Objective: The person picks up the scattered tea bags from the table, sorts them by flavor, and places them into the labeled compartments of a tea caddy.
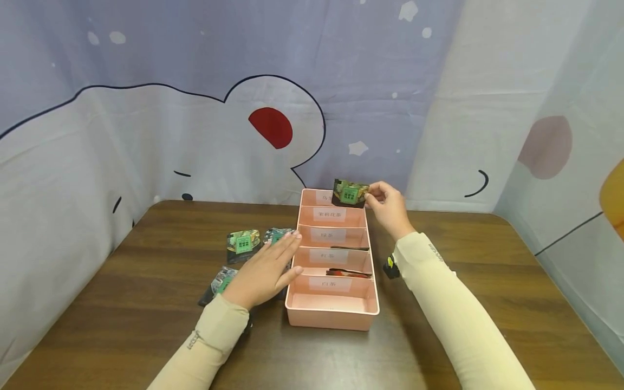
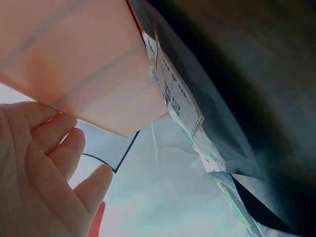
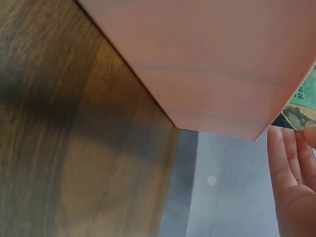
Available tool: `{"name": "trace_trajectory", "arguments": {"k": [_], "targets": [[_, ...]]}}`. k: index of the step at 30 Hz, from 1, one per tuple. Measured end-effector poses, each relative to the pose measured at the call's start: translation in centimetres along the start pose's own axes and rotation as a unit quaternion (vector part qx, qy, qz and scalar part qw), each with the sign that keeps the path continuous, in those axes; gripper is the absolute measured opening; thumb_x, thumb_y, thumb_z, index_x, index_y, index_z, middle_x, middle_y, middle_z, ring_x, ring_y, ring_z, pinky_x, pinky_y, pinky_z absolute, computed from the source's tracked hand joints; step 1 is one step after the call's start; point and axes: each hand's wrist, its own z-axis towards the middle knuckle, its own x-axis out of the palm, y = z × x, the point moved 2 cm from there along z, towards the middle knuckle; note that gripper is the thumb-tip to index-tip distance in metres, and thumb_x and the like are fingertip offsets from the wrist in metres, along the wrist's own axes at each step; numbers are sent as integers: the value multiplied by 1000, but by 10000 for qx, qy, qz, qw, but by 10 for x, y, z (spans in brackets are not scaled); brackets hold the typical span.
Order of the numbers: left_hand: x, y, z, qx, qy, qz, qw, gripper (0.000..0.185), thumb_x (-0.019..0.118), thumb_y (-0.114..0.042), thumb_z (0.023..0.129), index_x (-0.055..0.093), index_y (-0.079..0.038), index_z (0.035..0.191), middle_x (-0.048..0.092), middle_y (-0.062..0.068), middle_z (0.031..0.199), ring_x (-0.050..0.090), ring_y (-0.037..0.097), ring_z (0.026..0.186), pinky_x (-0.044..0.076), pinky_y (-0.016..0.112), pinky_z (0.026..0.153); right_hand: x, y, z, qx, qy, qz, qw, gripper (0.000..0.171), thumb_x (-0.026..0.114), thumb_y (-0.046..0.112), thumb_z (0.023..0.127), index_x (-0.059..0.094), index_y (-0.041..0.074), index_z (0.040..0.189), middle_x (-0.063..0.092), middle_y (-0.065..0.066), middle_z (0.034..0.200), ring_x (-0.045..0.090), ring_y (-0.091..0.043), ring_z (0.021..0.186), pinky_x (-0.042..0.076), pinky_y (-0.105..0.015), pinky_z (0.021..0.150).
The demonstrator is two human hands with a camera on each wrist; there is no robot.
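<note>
A dark brown wooden desk [image 1: 487, 303] with rounded far corners fills the lower part of the head view. Fabric backdrops stand around it on three sides. The back cloth [image 1: 195, 81] is pale blue-violet with white flecks and a large white cartoon shape outlined in black, bearing a red oval [image 1: 271, 127]. The right-hand cloth [image 1: 560, 162] is white with a mauve circle. Lighting is soft and even.

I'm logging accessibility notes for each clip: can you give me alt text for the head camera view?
A person's right hand pinches a green-labelled tea packet above the far end of a pink plastic divided tray on a brown wooden table, while the left hand lies flat on similar loose packets left of the tray.
</note>
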Motion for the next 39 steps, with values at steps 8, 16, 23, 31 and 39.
{"name": "trace_trajectory", "arguments": {"k": [8, 16, 23, 31, 39], "targets": [[1, 1, 1, 50, -59, 11, 10000, 69, 46, -44, 107, 28, -4, 160, 27, 10, 166, 26, 31, 152, 24, 57, 120, -1, -3, -2, 41, 245, -584, 9980, 10, 65, 6, 98, 67, -1, 105, 69, -18, 99, 65, -31, 92, 54, -43, 86], [2, 1, 0, 4, -24, 4, 10000, 69, 44, -46, 107, 26, -6, 161, 26, 8, 166, 25, 29, 153, 22, 55, 122, -2, -6, -3, 37, 484, -973, 9941, 10, 64, 5, 97, 69, -2, 103, 71, -19, 103, 64, -34, 97, 52, -48, 90], [2, 1, 1, -2, -25, -9, 10000, 69, 44, -46, 107, 26, -6, 161, 26, 8, 166, 24, 28, 153, 23, 56, 121, -2, -9, -6, 38, 662, -1200, 9906, 9, 65, 6, 98, 72, 1, 99, 66, -17, 104, 61, -31, 94, 51, -46, 85], [2, 2, 0, -18, -22, 1, 10000, 69, 44, -46, 107, 26, -6, 161, 26, 8, 166, 23, 28, 153, 23, 55, 121, -5, -4, -8, -70, 805, -1292, 9883, 11, 64, 7, 96, 72, 1, 101, 66, -18, 107, 61, -31, 94, 50, -45, 85], [2, 2, 0, -25, -23, 5, 10000, 70, 45, -46, 107, 26, -7, 161, 25, 7, 166, 23, 27, 153, 23, 55, 121, -17, 8, -15, -199, 1126, -1186, 9863, 17, 62, 6, 96, 70, -1, 109, 67, -18, 109, 62, -32, 96, 50, -45, 86]]}}
